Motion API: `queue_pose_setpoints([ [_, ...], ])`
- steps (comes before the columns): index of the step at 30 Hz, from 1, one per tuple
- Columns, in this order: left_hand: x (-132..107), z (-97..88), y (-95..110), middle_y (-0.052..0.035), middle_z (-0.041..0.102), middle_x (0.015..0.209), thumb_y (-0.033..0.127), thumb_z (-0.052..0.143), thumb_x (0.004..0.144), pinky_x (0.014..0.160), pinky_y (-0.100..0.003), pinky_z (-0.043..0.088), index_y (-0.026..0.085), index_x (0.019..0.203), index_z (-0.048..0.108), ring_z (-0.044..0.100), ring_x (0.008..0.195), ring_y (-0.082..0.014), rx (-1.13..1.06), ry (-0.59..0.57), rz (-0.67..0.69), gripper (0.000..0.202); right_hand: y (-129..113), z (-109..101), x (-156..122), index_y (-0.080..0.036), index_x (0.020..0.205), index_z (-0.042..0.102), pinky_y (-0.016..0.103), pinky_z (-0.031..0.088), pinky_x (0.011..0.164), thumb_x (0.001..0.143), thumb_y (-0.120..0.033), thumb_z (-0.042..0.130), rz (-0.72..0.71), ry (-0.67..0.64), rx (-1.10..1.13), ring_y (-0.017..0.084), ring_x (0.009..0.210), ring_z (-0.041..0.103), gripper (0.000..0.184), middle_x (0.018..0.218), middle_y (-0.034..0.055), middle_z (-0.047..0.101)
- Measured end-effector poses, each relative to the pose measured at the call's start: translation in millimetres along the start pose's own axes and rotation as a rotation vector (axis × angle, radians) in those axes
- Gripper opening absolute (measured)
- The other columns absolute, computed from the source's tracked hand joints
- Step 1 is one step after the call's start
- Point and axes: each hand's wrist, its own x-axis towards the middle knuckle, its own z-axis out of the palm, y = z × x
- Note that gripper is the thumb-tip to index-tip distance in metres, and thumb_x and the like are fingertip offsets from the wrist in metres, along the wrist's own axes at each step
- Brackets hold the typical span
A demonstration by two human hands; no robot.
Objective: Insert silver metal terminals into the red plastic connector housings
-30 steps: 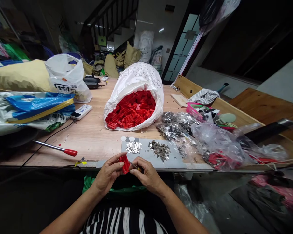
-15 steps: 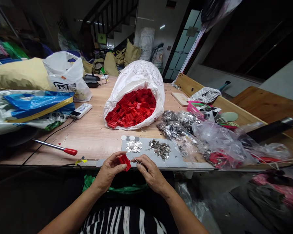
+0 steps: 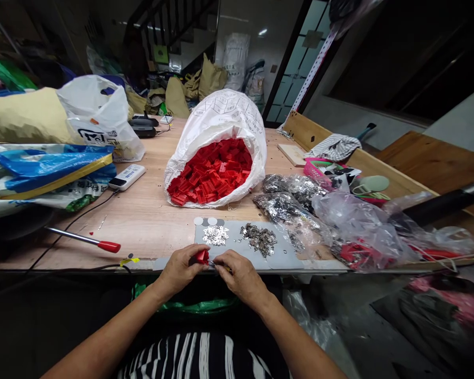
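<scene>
My left hand (image 3: 178, 269) pinches a small red plastic part (image 3: 203, 257) between thumb and fingers, just over the table's front edge. In my right hand (image 3: 240, 275) is a slim tool (image 3: 212, 263) with a metal tip, its tip up against the red part; a yellowish bit of it shows by the fingers, and its exact kind cannot be made out. Just beyond the hands lie a pile of shiny flat metal pieces (image 3: 216, 235) and a pile of darker small metal pieces (image 3: 259, 238) on a grey mat (image 3: 237, 256). Behind them a white sack (image 3: 231, 108) gapes, full of red plastic parts (image 3: 217, 173).
At right are clear plastic bags (image 3: 288, 205) of metal pieces, crumpled bags and a pink basket (image 3: 314, 171). A red-tipped metal lever (image 3: 109, 246), a white device (image 3: 127, 177) with a cable and stuffed bags (image 3: 23, 113) occupy the left. Green plastic (image 3: 205, 306) hangs below the edge.
The red part has turned in my left hand, showing less of itself. My right hand has brought the tool's tip to it, and its grip has shifted. The view has moved slightly.
</scene>
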Motion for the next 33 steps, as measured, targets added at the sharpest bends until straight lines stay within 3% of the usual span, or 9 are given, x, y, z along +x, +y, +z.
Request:
queue_pose_setpoints([
  [9, 2.6, 1.2, 3.5, -0.0035, 0.073, 0.096, 0.015, 0.071, 0.067, 0.089, -0.034, 0.045, 0.028, 0.103, 0.071, 0.063, 0.091, -0.0231, -0.173, -0.014, -0.088, 0.039, 3.4, -1.2, 1.2, -0.021, 0.100, 0.066, 0.028, 0.047, 0.081, 0.088, -0.013, 0.055, 0.002, -0.042, 0.004, 0.016, 0.087, 0.060, 0.018, 0.092, 0.0038, 0.063],
  [21, 5.1, -1.7, 5.8, -0.0043, 0.073, 0.098, 0.017, 0.072, 0.068, 0.089, -0.034, 0.045, 0.028, 0.105, 0.071, 0.064, 0.093, -0.0236, -0.097, -0.048, -0.098, 0.039, 3.5, -6.7, 6.4, -0.020, 0.095, 0.068, 0.027, 0.046, 0.079, 0.088, -0.012, 0.055, 0.015, -0.071, 0.038, 0.016, 0.085, 0.061, 0.017, 0.089, 0.0042, 0.065],
  [33, 5.7, 0.3, 2.5, -0.0043, 0.073, 0.093, 0.016, 0.075, 0.063, 0.093, -0.036, 0.043, 0.029, 0.096, 0.074, 0.062, 0.090, -0.0243, -0.267, -0.030, -0.210, 0.035, -25.3, 4.1, 9.5, -0.021, 0.088, 0.064, 0.028, 0.043, 0.068, 0.087, -0.013, 0.052, 0.228, -0.065, -0.200, 0.019, 0.078, 0.060, 0.014, 0.085, 0.0056, 0.061],
])
